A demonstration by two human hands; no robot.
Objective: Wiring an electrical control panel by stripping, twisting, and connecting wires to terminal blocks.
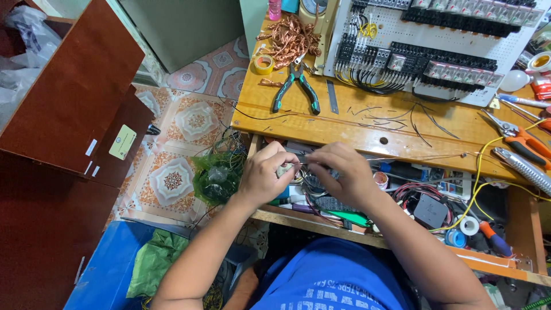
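— Grey, thin wire (402, 156) is what I'm watching: it runs nearly level, long axis side to side, from the 2 hands out to the right along the bench edge.

— How do the hands stand?

— I see my left hand (265, 175) pinched narrow on a small pale piece (284, 169), and my right hand (343, 175) pinched on the wire's near end, fingertips of both almost touching, over the open drawer (402, 198) full of cables and tape rolls.

— Anything around them?

— Beyond the hands lie green-handled pliers (297, 86), a copper wire tangle (291, 35) and a white panel of relays (425, 46). Right of the right hand, orange cutters (519, 138) and a yellow cable (479, 172). Loose wire offcuts (396, 117) lie past the knuckles; nothing covers the wire itself.
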